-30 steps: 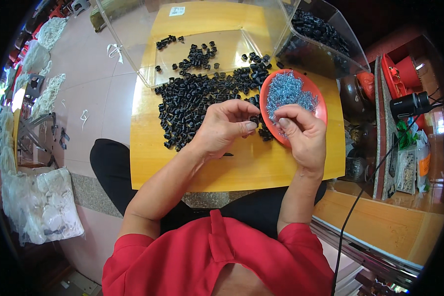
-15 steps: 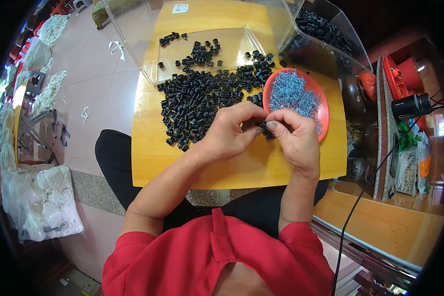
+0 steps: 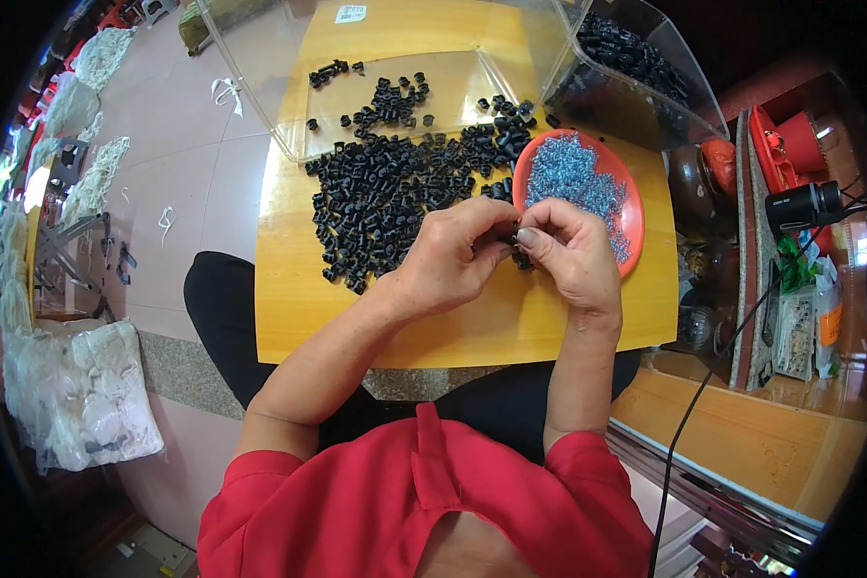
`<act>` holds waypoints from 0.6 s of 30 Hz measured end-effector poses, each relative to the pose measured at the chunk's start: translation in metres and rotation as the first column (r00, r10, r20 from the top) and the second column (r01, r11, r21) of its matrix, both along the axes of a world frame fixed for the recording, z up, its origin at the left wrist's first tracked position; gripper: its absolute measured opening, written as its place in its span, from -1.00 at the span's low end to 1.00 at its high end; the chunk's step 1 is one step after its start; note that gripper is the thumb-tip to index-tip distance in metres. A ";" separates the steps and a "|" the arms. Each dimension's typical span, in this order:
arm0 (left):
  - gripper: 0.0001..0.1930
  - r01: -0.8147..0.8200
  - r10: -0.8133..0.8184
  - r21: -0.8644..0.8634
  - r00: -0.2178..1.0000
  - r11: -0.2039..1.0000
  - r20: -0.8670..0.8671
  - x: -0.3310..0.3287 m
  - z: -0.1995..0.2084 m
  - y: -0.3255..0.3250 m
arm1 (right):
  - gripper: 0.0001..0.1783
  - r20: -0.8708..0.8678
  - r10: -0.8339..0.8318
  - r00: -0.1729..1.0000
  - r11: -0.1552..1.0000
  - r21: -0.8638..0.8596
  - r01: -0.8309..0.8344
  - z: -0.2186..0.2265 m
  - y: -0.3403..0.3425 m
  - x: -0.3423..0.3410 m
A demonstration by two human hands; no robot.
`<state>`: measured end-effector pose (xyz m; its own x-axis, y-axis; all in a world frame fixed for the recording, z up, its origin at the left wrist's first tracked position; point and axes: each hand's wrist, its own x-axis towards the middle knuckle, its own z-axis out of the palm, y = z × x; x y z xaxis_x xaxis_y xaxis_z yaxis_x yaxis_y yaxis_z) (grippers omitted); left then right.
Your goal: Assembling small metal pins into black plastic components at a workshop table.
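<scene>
Part (image 3: 515, 237): small and black, near frame center, between the fingertips of both hands.
Left hand (image 3: 458, 254): thumb and forefinger pinched closed, gripping it.
Right hand (image 3: 576, 255): thumb and forefinger pinched on it too; anything more there is too small to tell.
Plate (image 3: 633, 226): red, right of center, bearing silvery pieces (image 3: 570, 175).
Pile (image 3: 371, 202): black parts, left of center, on the yellow table (image 3: 414, 337).
Bin (image 3: 689, 120): clear, upper right, dark pieces inside.
</scene>
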<state>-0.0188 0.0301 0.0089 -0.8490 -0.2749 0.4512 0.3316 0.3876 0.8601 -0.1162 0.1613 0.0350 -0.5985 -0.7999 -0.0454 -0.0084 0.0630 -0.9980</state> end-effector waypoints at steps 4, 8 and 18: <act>-0.72 0.014 -0.014 0.009 1.000 1.000 -0.007 0.000 0.000 0.000 | -0.92 0.074 0.010 0.997 0.999 -0.040 -0.007 0.002 0.001 0.000; -0.71 0.011 -0.011 0.016 1.000 1.000 -0.005 0.000 -0.001 0.000 | -0.93 0.028 -0.010 1.000 0.997 -0.075 0.012 -0.003 -0.005 0.003; -0.84 -0.155 0.095 0.573 0.987 0.804 0.133 0.000 0.005 -0.028 | -0.89 -0.694 0.006 0.720 0.992 0.097 0.086 -0.006 -0.011 0.015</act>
<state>-0.0192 0.0021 0.0135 -0.8188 -0.5663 0.0939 0.2217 -0.1611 0.9617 -0.1015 0.1502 0.0292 -0.5311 -0.7905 0.3051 -0.6879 0.1920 -0.7000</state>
